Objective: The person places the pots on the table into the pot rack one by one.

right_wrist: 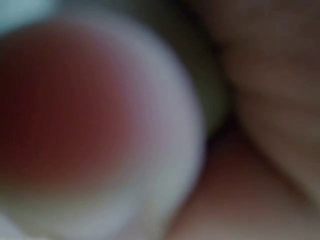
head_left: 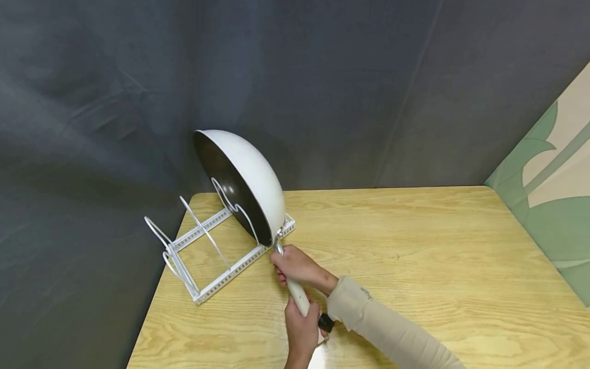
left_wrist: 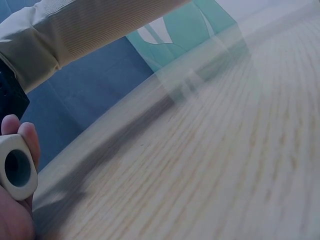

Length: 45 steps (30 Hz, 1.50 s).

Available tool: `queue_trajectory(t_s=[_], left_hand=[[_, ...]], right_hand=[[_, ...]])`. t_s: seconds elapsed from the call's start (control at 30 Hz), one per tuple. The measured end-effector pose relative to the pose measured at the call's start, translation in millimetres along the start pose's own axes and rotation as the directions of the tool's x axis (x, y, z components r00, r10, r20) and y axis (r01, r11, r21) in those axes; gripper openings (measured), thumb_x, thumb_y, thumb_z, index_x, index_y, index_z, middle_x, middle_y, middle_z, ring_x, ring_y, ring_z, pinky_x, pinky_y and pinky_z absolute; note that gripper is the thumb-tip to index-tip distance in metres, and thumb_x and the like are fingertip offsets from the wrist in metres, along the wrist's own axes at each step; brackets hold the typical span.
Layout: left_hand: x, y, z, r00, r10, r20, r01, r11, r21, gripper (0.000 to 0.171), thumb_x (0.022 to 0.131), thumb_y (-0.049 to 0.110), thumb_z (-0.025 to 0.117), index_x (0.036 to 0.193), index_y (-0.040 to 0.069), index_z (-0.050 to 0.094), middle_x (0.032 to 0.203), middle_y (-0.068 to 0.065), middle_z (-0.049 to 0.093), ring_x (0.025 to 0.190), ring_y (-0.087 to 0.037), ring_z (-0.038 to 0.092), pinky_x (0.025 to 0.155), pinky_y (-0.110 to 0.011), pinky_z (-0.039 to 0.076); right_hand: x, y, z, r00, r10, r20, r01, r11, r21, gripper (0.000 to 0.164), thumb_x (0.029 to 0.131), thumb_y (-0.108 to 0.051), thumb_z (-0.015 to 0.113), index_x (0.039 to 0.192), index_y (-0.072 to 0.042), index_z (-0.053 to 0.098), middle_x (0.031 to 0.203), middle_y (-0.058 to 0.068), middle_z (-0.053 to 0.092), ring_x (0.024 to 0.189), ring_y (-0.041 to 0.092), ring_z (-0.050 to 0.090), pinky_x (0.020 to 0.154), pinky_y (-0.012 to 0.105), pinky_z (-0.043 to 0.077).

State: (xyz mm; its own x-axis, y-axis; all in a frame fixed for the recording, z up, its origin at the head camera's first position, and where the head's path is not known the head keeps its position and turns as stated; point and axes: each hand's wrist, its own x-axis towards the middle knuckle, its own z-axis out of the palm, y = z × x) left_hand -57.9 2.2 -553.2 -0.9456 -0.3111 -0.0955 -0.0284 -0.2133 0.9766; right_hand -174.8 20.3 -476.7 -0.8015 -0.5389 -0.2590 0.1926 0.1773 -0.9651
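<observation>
A wok (head_left: 260,177), white outside and dark inside, stands tilted on its side at a white wire rack (head_left: 230,271), its dark inside facing left. Its lower rim is at the rack's right part, with a curved wire in front of the inside. My right hand (head_left: 297,266) grips the pale handle (head_left: 298,297) close to the wok. Farther down, my left hand (head_left: 301,325) holds the handle's end. In the left wrist view, the hollow handle end (left_wrist: 29,182) shows between fingers and palm. The right wrist view is blurred, with skin and a pale round shape close up.
The rack's other upright wires (head_left: 205,233) rise to the left of the wok. Beneath everything is a wood-grain table (head_left: 415,256). Dark cloth (head_left: 332,92) hangs behind and at the left. A black device (head_left: 325,323) sits by my right wrist.
</observation>
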Motion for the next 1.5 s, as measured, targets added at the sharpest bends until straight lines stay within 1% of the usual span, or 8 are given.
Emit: queue_trajectory(t_s=[0.17, 0.33, 0.53, 0.93, 1.1, 1.33, 1.4, 1.5], left_hand=[[0.1, 0.9, 0.1, 1.0, -0.01, -0.002, 0.01, 1.0, -0.002, 0.015, 0.084, -0.006, 0.056, 0.097, -0.008, 0.048, 0.056, -0.001, 0.048, 0.032, -0.013, 0.051, 0.027, -0.038, 0.044], [-1.2, 0.4, 0.4, 1.0, -0.006, -0.016, 0.006, 1.0, 0.013, 0.013, 0.084, -0.006, 0.055, 0.096, -0.007, 0.049, 0.058, -0.001, 0.048, 0.032, -0.013, 0.051, 0.026, -0.038, 0.044], [-1.8, 1.0, 1.1, 1.0, -0.027, -0.004, 0.027, 1.0, 0.011, 0.013, 0.086, -0.005, 0.055, 0.096, -0.006, 0.049, 0.059, -0.001, 0.048, 0.033, -0.013, 0.05, 0.028, -0.038, 0.046], [-2.2, 0.4, 2.2, 1.0, -0.018, -0.019, 0.018, 0.999, 0.026, 0.012, 0.084, -0.004, 0.057, 0.093, -0.004, 0.05, 0.058, 0.0, 0.048, 0.032, -0.014, 0.05, 0.027, -0.039, 0.045], [-0.5, -0.5, 2.1, 1.0, -0.009, -0.016, 0.01, 0.999, 0.032, 0.01, 0.084, -0.003, 0.055, 0.093, -0.003, 0.05, 0.057, -0.001, 0.05, 0.032, -0.013, 0.05, 0.027, -0.039, 0.045], [0.2, -1.9, -0.4, 0.998, -0.062, 0.008, 0.062, 0.998, 0.017, 0.013, 0.086, -0.002, 0.056, 0.097, -0.004, 0.05, 0.058, -0.002, 0.051, 0.036, -0.013, 0.051, 0.031, -0.036, 0.047], [1.1, -2.6, -1.2, 0.998, -0.059, 0.021, 0.059, 0.998, 0.018, 0.012, 0.087, -0.003, 0.055, 0.097, -0.004, 0.049, 0.058, -0.002, 0.051, 0.037, -0.013, 0.051, 0.032, -0.035, 0.048], [3.3, -2.9, -2.8, 0.998, -0.031, 0.049, 0.031, 0.999, 0.006, 0.011, 0.086, -0.006, 0.054, 0.095, -0.005, 0.047, 0.055, -0.003, 0.051, 0.036, -0.012, 0.052, 0.032, -0.036, 0.048]], right_hand=[[0, 0, 1, 1.0, 0.001, -0.011, -0.001, 1.0, -0.009, 0.032, 0.092, -0.013, 0.047, 0.06, -0.01, 0.048, 0.053, 0.001, 0.046, 0.044, 0.012, 0.044, 0.043, 0.023, 0.044], [-1, 0, 1, 1.0, 0.014, 0.002, -0.014, 1.0, -0.011, 0.032, 0.093, -0.013, 0.047, 0.061, -0.01, 0.05, 0.054, 0.001, 0.047, 0.045, 0.012, 0.045, 0.044, 0.023, 0.045], [-2, 2, -1, 1.0, 0.011, 0.006, -0.011, 1.0, -0.02, 0.032, 0.094, -0.013, 0.047, 0.061, -0.01, 0.05, 0.055, 0.002, 0.047, 0.046, 0.012, 0.045, 0.044, 0.023, 0.045], [-2, 3, -4, 1.0, -0.012, 0.026, 0.013, 0.998, -0.054, 0.032, 0.095, -0.013, 0.048, 0.064, -0.006, 0.051, 0.055, 0.002, 0.049, 0.047, 0.012, 0.047, 0.045, 0.024, 0.046], [-2, 3, -5, 0.998, -0.051, 0.045, 0.055, 0.995, -0.089, 0.032, 0.097, -0.013, 0.048, 0.068, 0.0, 0.052, 0.056, 0.003, 0.05, 0.048, 0.012, 0.049, 0.047, 0.024, 0.046], [-6, 7, -6, 0.995, -0.082, 0.065, 0.088, 0.991, -0.097, 0.03, 0.102, -0.013, 0.048, 0.084, 0.01, 0.056, 0.06, 0.004, 0.054, 0.051, 0.014, 0.053, 0.051, 0.025, 0.049], [-7, 9, -7, 0.992, -0.099, 0.077, 0.108, 0.986, -0.125, 0.029, 0.104, -0.013, 0.048, 0.09, 0.012, 0.056, 0.061, 0.004, 0.056, 0.053, 0.016, 0.055, 0.052, 0.026, 0.049], [-9, 10, -9, 0.989, -0.119, 0.089, 0.133, 0.976, -0.172, 0.025, 0.106, -0.012, 0.048, 0.095, 0.009, 0.055, 0.062, 0.006, 0.057, 0.055, 0.021, 0.058, 0.055, 0.027, 0.049]])
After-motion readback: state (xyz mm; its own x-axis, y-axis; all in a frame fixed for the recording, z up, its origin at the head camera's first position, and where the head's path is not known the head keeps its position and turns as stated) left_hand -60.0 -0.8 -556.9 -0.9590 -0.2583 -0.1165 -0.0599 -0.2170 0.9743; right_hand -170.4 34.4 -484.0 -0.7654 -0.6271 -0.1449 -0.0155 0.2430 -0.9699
